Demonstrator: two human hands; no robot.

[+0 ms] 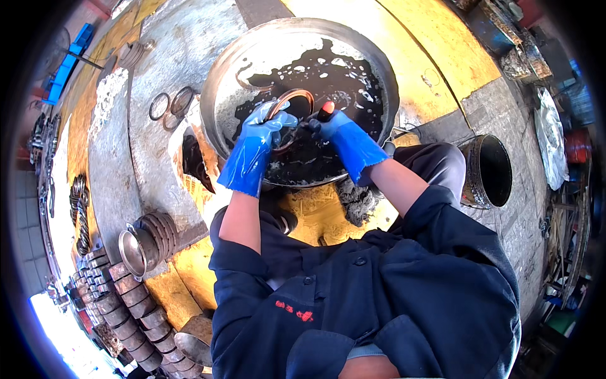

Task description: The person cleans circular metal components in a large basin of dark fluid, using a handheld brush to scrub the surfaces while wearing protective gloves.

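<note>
In blue rubber gloves, both my hands are over a large round metal basin (218,82) of dark, foamy liquid. My left hand (268,126) is closed on the near left side of a copper-brown metal ring (302,95), tilted up above the liquid. Close by on the right, my right hand (329,126) is wrapped round a tool whose red-tipped dark handle (327,109) sticks up past the fingers. The tool's working end cannot be made out against the dark liquid. Part of the ring's lower side is lost there too.
Several thin rings (170,107) lie on the metal-plated floor left of the basin. A black-stained bucket (489,170) stands to the right. Dark rags (358,201) lie below the basin. Stacked ring-shaped parts (158,237) and rows of metal blocks (129,316) are at lower left.
</note>
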